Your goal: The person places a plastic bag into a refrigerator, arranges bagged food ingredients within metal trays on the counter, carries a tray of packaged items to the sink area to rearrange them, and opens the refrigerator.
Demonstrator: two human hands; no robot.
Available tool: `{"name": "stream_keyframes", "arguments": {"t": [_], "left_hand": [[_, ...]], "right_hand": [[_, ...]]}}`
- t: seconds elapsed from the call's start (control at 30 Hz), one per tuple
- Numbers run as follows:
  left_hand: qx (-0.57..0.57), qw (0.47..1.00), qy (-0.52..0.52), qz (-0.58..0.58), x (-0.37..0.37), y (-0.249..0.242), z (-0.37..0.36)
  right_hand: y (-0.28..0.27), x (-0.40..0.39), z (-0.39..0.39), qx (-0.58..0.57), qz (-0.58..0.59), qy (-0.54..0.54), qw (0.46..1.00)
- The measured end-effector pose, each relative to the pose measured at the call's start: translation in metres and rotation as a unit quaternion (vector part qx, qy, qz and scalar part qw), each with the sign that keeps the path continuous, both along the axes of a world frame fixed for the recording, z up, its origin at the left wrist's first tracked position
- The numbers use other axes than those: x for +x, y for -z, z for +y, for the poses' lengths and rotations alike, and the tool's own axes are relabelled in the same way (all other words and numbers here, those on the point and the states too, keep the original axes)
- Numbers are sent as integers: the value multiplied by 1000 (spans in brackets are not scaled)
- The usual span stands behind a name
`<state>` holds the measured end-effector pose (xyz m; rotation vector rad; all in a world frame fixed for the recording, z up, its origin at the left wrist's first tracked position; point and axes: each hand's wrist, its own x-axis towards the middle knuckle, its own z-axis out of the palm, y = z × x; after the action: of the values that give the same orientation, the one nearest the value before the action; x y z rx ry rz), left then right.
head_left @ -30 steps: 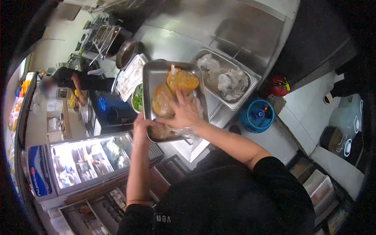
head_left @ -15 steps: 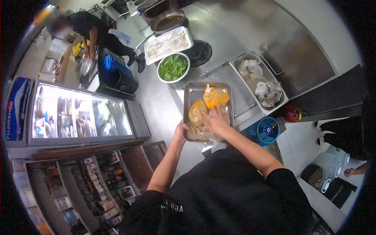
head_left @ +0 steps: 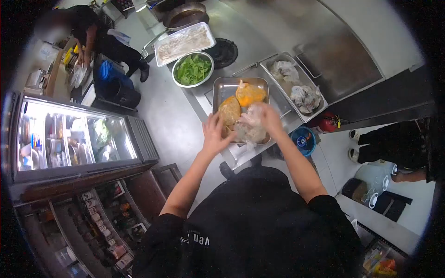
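Note:
A metal tray (head_left: 219, 88) holds several plastic bags of food. One bag with orange contents (head_left: 250, 95) lies at its far right, and a bag with tan contents (head_left: 229, 111) at the left. A crumpled clear bag (head_left: 249, 132) with pale contents fills the near right part. My left hand (head_left: 215, 135) is at the tray's near left edge, fingers spread and thumb beside the clear bag. My right hand (head_left: 271, 120) has its fingers closed on the upper right of the clear bag; its fingertips are partly hidden and blurred.
A white bowl of green leaves (head_left: 193, 69) and a white tray (head_left: 185, 44) stand beyond, near a pan (head_left: 184, 16). To the right, a steel pan (head_left: 320, 109) holds plastic bags. A co-worker (head_left: 95, 34) bends at far left; another person's legs (head_left: 384, 141) show at right.
My left hand has let go of the tray's side and come over its near left edge, fingers spreading. My right hand has shifted to the clear bag's right side, lifting its plastic.

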<state>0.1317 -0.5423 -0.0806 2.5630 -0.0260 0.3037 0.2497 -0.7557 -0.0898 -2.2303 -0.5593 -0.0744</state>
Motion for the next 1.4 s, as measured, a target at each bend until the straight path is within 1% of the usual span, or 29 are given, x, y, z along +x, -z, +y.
{"name": "stream_keyframes", "arguments": {"t": [0.03, 0.07, 0.17, 0.2, 0.27, 0.33, 0.37, 0.4, 0.43, 0.53, 0.6, 0.67, 0.7, 0.73, 0.8, 0.83, 0.87, 0.93, 0.97, 1.0, 1.03, 1.07, 1.13, 1.2, 1.23, 1.27, 1.3, 1.33, 1.4], "left_hand": [[18, 999, 20, 26, -8, -8, -10], [16, 999, 23, 28, -14, -13, -19], [58, 989, 130, 30, -26, -15, -36], [57, 989, 134, 30, -27, -11, -36], [116, 983, 128, 69, -21, 1, -29], [128, 983, 109, 78, -10, 11, -19], [152, 978, 90, 108, -5, 12, -12], [175, 972, 70, 139, 0, 14, -6], [172, 972, 69, 146, 2, 16, -3], [117, 984, 31, 132, 4, 26, -4], [113, 989, 31, 91, 2, 32, -1], [5, 995, 60, 79, 1, 35, 4], [-2, 989, 4, 148, 2, 2, -8], [-2, 989, 12, 146, 10, 3, -7], [34, 997, 1, 67, 30, 9, 2], [25, 1000, 14, -1, 47, -5, -5], [24, 1000, 15, -4, 69, -6, -8], [73, 991, 107, 38, 112, 1, -13], [72, 991, 112, 35, 128, 6, -17], [123, 978, 166, 30, 144, 19, -19], [172, 960, 221, 25, 155, 21, -24], [170, 959, 226, 21, 160, 24, -27], [279, 928, 214, 124, 162, 8, -33], [304, 920, 192, 154, 165, -1, -36], [338, 912, 163, 167, 167, 0, -35], [373, 901, 134, 178, 169, 2, -35], [372, 899, 117, 201, 168, -6, -40], [374, 897, 118, 201, 167, -3, -45], [321, 933, 31, 159, 166, 2, -58]], "right_hand": [[-10, 2, -3, 82, 54, 43, 994], [-12, 7, -7, 81, 55, 46, 994], [-16, 19, -15, 59, 104, 63, 991], [-22, 19, -11, 48, 121, 54, 990], [-45, 12, -8, 36, 137, 50, 989], [-77, -6, -8, -108, 182, -47, 976], [-70, -15, -11, -109, 181, -45, 976], [-54, -25, -12, -144, 145, -103, 973], [-44, -34, -13, -178, 108, -161, 965], [-22, -50, -7, -202, 106, -113, 967], [-14, -49, -5, -214, 95, -115, 965], [-7, -45, -10, -202, 69, -191, 958], [-3, -43, -16, -202, 68, -183, 960], [0, -40, -22, -176, 58, -206, 961], [0, -38, -32, -151, 49, -226, 961], [-5, -38, -35, -117, 115, -213, 963], [-9, -37, -36, -81, 179, -199, 960], [-10, -44, -34, -101, 142, -187, 967], [-9, -48, -34, -119, 108, -174, 972], [-9, -52, -33, -121, 106, -169, 972], [-8, -54, -33, -103, 103, -164, 976], [-7, -53, -35, -84, 101, -159, 979], [-7, -44, -44, -53, 60, -158, 984], [-25, -36, -55, 58, 151, -60, 985], [-36, -30, -66, 107, 220, -22, 969], [-39, -21, -77, 111, 222, -19, 968], [-41, -10, -91, 217, 322, 37, 921], [-47, 1, -105, 315, 413, 90, 850], [-60, 21, -135, 459, 367, 108, 802]]}}
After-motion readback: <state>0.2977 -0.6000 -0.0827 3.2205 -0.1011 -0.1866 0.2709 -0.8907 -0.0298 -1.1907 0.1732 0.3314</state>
